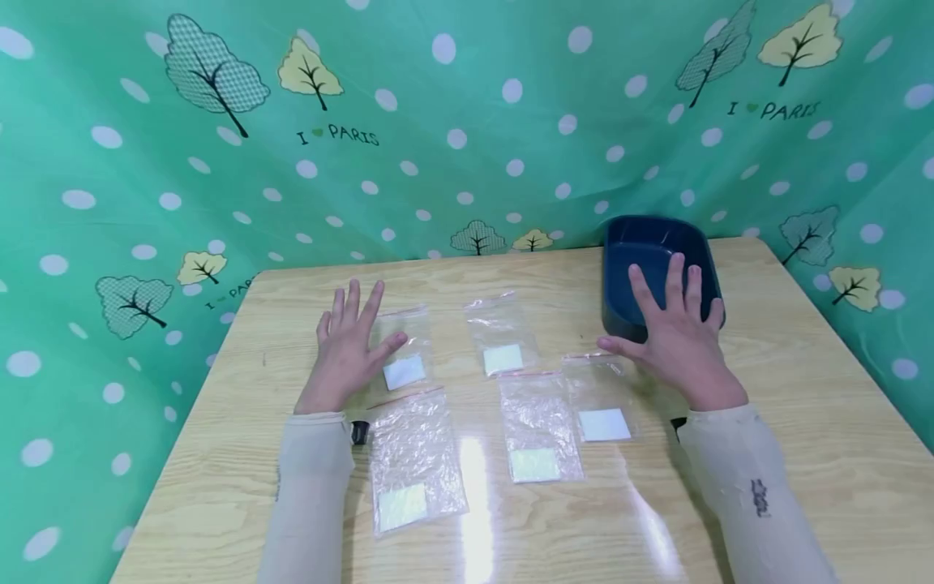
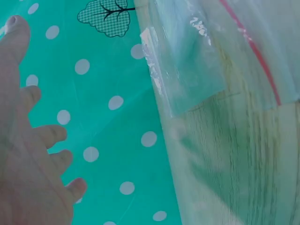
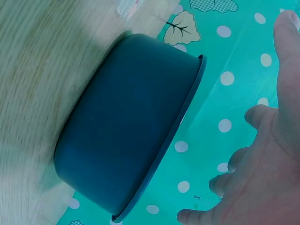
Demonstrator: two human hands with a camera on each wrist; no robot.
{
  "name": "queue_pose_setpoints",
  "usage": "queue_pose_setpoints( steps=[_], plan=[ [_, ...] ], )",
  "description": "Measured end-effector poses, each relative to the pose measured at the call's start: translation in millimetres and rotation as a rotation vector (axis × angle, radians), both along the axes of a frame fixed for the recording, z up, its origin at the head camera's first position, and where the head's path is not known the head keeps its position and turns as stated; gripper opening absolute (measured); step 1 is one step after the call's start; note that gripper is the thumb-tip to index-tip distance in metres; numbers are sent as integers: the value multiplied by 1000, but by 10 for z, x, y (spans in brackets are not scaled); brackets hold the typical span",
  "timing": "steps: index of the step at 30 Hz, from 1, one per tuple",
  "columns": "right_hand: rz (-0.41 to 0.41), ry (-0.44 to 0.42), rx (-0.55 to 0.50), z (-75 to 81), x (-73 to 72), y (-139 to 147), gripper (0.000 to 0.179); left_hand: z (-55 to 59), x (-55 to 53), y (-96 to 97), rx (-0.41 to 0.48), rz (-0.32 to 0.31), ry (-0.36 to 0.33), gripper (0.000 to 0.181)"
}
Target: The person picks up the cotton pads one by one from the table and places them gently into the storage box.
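Several clear zip bags, each with a white label patch, lie flat on the wooden table. My left hand [image 1: 346, 357], fingers spread and empty, hovers beside the back-left bag [image 1: 412, 341] and overlaps its edge in the head view. A larger crinkled bag [image 1: 416, 454] lies nearer to me. At the back middle is a small bag [image 1: 499, 328]; two more, a crinkled one [image 1: 540, 418] and a right-hand one [image 1: 601, 397], lie in front of it. My right hand [image 1: 679, 341] is spread over the near side of a dark blue bin [image 3: 126, 122], holding nothing.
The bin stands at the table's back right, against a green dotted curtain [image 1: 452, 178] that hangs behind and to both sides. Bare wood of the table [image 1: 817, 389] shows at the right. Long light sleeves [image 1: 314, 487] cover both forearms.
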State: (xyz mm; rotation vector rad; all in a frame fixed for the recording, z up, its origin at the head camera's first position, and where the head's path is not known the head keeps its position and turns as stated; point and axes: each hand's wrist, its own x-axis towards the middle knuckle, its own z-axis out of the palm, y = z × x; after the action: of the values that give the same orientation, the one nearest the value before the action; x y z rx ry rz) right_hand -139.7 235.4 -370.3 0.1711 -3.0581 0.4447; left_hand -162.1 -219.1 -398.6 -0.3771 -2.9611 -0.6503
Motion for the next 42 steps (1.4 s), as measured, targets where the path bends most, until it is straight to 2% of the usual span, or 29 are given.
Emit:
queue_pose_setpoints(
  steps=[4,13,16,20,24,28,33,37,39,42],
  plan=[
    [-11,9,-13,-4,-4,93,115,9,-73,-3,29,3,-44,86],
    [-22,-16,-92,23,-1,396,112,128,-148,-191,90,40,-323,75],
    [-31,-75,-144,-28,9,564,109,121,-189,-214,67,34,-367,68],
    [-58,-134,-200,-115,-30,751,111,52,-254,-202,30,7,-394,61],
    [-88,-185,-214,-183,-99,894,120,-40,-300,-160,-3,-7,-430,68],
    [-114,-261,-213,-245,-124,984,127,-113,-322,-101,-39,17,-430,77],
    [-110,-308,-259,-301,-135,992,121,-134,-291,-54,-101,38,-398,55],
    [-101,-318,-314,-307,-145,992,113,-125,-267,-13,-63,72,-395,46],
    [-104,-320,-330,-309,-149,987,112,-119,-260,6,-32,83,-394,46],
    [-114,-324,-333,-310,-148,979,113,-114,-250,40,-9,86,-387,36]
  ],
)
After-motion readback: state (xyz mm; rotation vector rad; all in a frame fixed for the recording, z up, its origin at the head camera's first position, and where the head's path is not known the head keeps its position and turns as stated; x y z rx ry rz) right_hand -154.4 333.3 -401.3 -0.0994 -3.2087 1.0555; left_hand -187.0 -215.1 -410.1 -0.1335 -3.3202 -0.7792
